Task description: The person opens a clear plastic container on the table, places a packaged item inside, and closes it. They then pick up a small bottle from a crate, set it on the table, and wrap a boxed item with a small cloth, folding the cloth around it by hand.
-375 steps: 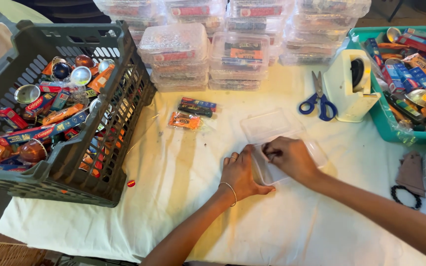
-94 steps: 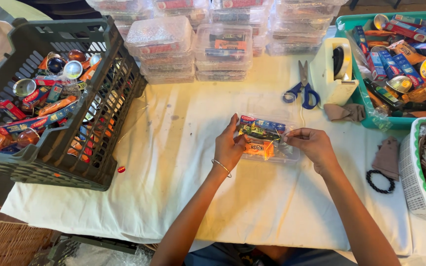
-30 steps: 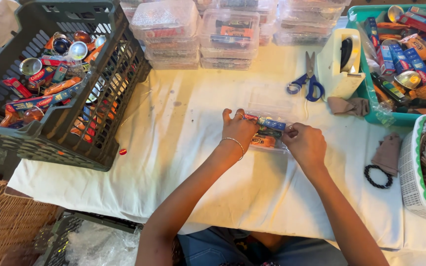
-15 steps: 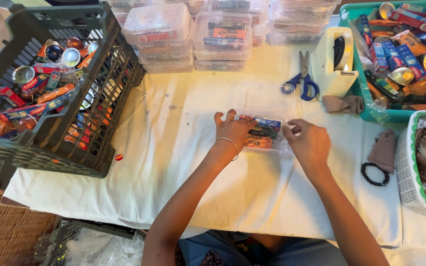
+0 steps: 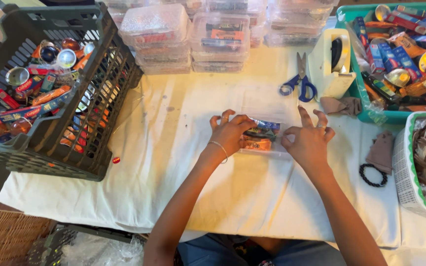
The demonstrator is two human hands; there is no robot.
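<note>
A clear plastic box (image 5: 267,106) lies in the middle of the white-clothed table (image 5: 173,162), its lid tipped back. Inside it are small packets, orange and blue (image 5: 261,135). My left hand (image 5: 231,134), with a thin bracelet at the wrist, presses on the packets from the left. My right hand (image 5: 307,139) rests at the box's right edge, its thumb at the packets and its fingers spread upward.
A dark crate (image 5: 50,93) of small packets and tins stands at the left. Stacks of filled clear boxes (image 5: 193,34) line the back. Blue scissors (image 5: 299,81), a tape dispenser (image 5: 334,64), a teal bin (image 5: 395,54) and a white basket (image 5: 420,167) sit at the right, with a black bead bracelet (image 5: 373,175).
Earlier the box lay empty with two packets beside it. The packets are now in the box, and both hands have stayed at it, the right fingers lifting and spreading.
</note>
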